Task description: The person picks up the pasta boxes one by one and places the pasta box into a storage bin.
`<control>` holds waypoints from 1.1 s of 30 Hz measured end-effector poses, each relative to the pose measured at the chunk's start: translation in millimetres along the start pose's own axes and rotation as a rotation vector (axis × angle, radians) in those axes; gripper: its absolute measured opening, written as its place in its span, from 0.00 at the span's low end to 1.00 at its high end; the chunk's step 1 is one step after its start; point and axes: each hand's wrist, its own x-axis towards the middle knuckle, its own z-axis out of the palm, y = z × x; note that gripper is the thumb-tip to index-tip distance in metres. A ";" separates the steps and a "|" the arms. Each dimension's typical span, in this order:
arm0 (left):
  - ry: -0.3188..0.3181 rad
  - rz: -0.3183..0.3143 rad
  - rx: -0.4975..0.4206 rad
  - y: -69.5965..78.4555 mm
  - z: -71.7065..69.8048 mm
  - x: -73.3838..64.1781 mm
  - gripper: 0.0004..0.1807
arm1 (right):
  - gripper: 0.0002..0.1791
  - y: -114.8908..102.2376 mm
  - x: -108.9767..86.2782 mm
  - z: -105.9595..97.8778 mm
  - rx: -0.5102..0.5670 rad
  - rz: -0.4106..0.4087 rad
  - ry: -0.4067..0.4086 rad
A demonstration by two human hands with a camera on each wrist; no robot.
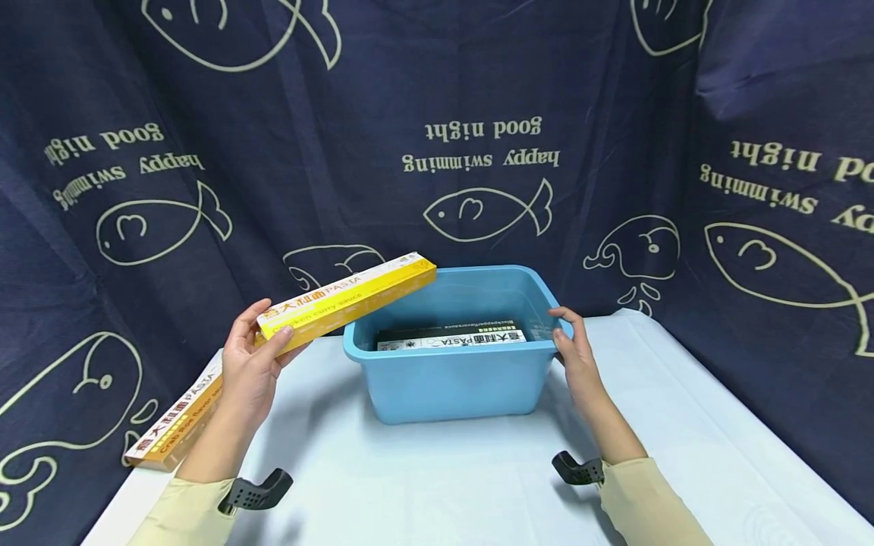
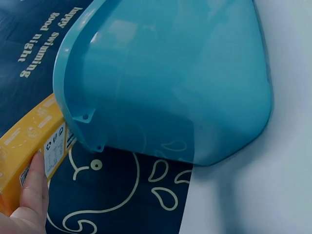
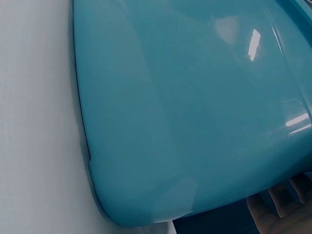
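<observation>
My left hand (image 1: 253, 364) grips the near end of a long yellow pasta box (image 1: 355, 296), labelled curry sauce, with the thumb on its front side. The far end of this box reaches over the left rim of a blue plastic bin (image 1: 457, 383). In the left wrist view the yellow box (image 2: 29, 141) overlaps the bin's rim. My right hand (image 1: 576, 353) holds the bin's right rim, its thumb and fingertips at the edge. Inside the bin lies a black-and-white pasta box (image 1: 454, 339), partly hidden by the front wall.
An orange-and-white pasta box (image 1: 174, 425), labelled crab roe flavor, lies on the white table (image 1: 410, 481) at the left, partly behind my left forearm. A dark blue curtain (image 1: 341, 182) with fish drawings hangs behind and along both sides.
</observation>
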 end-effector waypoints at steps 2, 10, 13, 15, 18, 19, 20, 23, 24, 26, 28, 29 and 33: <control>-0.005 -0.009 0.024 -0.4 2.6 2.5 0.31 | 0.25 0.4 -0.1 0.1 0.005 -0.005 -0.001; -0.043 -0.028 0.088 -0.9 15.1 12.2 0.32 | 0.25 1.8 -0.3 -1.0 0.011 -0.018 -0.003; -0.060 -0.037 0.102 -0.9 18.7 13.9 0.32 | 0.25 1.6 -0.5 -0.8 0.011 -0.015 -0.005; -0.072 -0.043 0.108 -1.1 20.7 15.1 0.32 | 0.25 1.5 -0.4 -0.7 0.010 -0.013 -0.005; -0.088 -0.046 0.129 -1.7 23.4 17.2 0.33 | 0.25 1.5 -0.2 -0.6 0.007 -0.009 -0.005; -0.094 -0.045 0.134 -2.0 24.3 17.8 0.33 | 0.25 1.6 -0.2 -0.6 0.005 -0.008 -0.004; -0.102 -0.044 0.138 -2.4 25.2 18.4 0.33 | 0.25 1.7 -0.2 -0.6 0.004 -0.008 -0.004; -0.129 -0.037 0.149 -3.7 28.1 19.9 0.32 | 0.25 1.8 -0.1 -0.5 0.000 -0.009 -0.006; -0.140 -0.036 0.156 -4.1 29.3 20.2 0.32 | 0.25 1.9 -0.1 -0.5 -0.001 -0.010 -0.005; -0.162 -0.037 0.168 -5.0 31.4 20.9 0.32 | 0.25 2.1 -0.2 -0.5 -0.001 -0.011 -0.004; -0.182 -0.037 0.188 -5.8 33.5 21.7 0.33 | 0.25 2.3 -0.2 -0.5 0.000 -0.010 -0.003; -0.190 -0.039 0.202 -6.1 34.6 22.1 0.33 | 0.25 2.1 -0.3 -0.3 0.001 -0.011 -0.004; -0.209 -0.048 0.245 -6.0 38.7 25.1 0.34 | 0.26 2.1 -0.1 -0.1 0.007 -0.013 -0.004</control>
